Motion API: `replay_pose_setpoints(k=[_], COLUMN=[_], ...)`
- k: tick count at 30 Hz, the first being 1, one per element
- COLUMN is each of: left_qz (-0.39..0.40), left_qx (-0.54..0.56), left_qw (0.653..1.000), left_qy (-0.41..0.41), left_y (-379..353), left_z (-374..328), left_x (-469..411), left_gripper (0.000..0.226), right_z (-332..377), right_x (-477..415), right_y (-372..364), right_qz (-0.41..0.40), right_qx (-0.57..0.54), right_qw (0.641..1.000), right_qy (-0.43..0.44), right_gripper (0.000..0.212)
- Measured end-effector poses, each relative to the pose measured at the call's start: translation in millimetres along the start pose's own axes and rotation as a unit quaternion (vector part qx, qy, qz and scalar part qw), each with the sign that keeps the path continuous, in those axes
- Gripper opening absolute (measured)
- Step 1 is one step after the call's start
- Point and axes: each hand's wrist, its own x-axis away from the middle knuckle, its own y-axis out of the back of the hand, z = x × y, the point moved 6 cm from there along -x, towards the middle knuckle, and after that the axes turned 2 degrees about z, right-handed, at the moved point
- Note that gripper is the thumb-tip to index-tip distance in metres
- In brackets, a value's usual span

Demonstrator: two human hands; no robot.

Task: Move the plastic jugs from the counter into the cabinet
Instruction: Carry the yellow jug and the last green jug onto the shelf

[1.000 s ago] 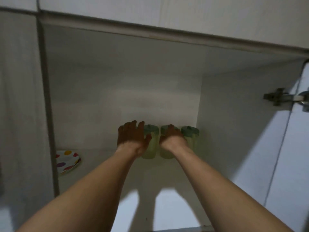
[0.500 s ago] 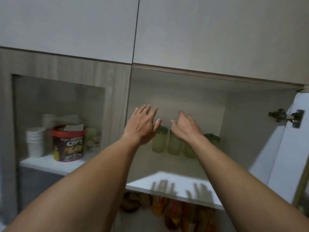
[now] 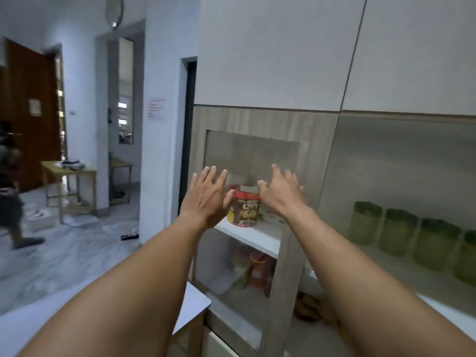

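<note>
Several green plastic jugs point(image 3: 398, 235) with dark green lids stand in a row at the back of the open cabinet shelf point(image 3: 422, 284) on the right. My left hand point(image 3: 206, 197) and my right hand point(image 3: 282, 194) are raised in front of the glass-door cupboard to the left of that cabinet. Both hands have spread fingers and hold nothing. They are well clear of the jugs.
A red-lidded cereal tub point(image 3: 244, 208) sits on a white shelf point(image 3: 255, 235) behind the glass door point(image 3: 283, 279), with packets below. White upper cabinet doors point(image 3: 283, 52) hang above. A table corner point(image 3: 195, 302) lies below my left arm. A person point(image 3: 10, 199) walks at far left.
Both hands have pulled back out of the cabinet, empty. The view has swung left, so the jugs now sit at the right and the room shows at the left.
</note>
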Motion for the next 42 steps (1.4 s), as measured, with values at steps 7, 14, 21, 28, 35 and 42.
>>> replay_pose_setpoints(k=[7,14,21,28,35,42], left_qz=[0.019,0.016,0.011,-0.022,-0.072,-0.133], left_qx=[-0.054,-0.089,-0.109,-0.118,-0.109,-0.026], left_qw=[0.992,0.973,0.948,0.909,0.839,0.727], left_qy=[0.109,0.213,0.298,0.398,0.528,0.673], left_y=[29,60,71,74,58,15], left_z=[152,291,406,483,546,613], left_x=[73,159,255,346,433,503], left_gripper=[0.066,0.065,0.060,0.056,0.058,0.076], right_z=[145,271,377,461,512,540], right_x=[18,55,103,163,218,263], right_y=[-90,-185,-283,-376,-484,-594], right_qz=[0.059,0.126,0.192,0.262,0.359,0.441], right_qx=[-0.054,-0.111,-0.141,-0.173,-0.195,-0.211], right_qw=[0.992,0.972,0.948,0.912,0.864,0.832], right_qy=[0.098,0.162,0.213,0.263,0.294,0.262], right_gripper=[0.067,0.063,0.064,0.065,0.062,0.059])
